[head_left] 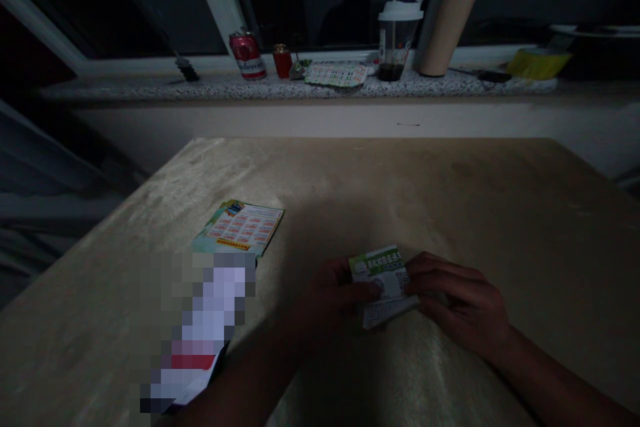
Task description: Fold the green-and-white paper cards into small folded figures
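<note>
- Left hand (pixel 333 297) and right hand (pixel 457 303) both pinch a small stack of cards (pixel 384 283), just above the desk (pixel 450 200) near its front edge.
- Another card pile (pixel 243 228) lies towards the desk's left edge.

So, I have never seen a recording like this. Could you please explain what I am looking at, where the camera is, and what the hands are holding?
There is no machine here: a person works with two bare hands. The single picture comes from a camera worn on the person's head, looking forward and down.

The left hand and the right hand together hold a small stack of printed cards, green at the top, just above a wooden table. On the table to the left lie more colourful printed cards and a blurred-out item.

Behind, on a stone windowsill, stand a red can, a small red container, a lidded plastic cup with a straw and a cardboard tube. The room is dark.
</note>
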### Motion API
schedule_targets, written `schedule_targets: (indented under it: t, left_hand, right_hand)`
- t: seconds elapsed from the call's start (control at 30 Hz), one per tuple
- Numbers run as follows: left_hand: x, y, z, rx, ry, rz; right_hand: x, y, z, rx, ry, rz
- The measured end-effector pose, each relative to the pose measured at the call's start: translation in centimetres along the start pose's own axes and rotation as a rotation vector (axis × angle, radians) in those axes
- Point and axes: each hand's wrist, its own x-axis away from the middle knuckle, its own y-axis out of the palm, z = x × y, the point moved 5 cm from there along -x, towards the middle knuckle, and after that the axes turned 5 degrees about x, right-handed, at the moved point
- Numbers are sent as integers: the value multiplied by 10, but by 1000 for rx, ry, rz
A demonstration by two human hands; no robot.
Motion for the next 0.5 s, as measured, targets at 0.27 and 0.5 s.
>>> schedule_targets:
  t: [0.27, 0.5]
  left_hand:
    - [3, 4, 17, -342, 204, -20]
    - [13, 17, 22, -896, 325, 59]
  right_hand:
    - [-1, 6, -6, -85, 35, -117]
    - [0, 18, -15, -80, 10, -255]
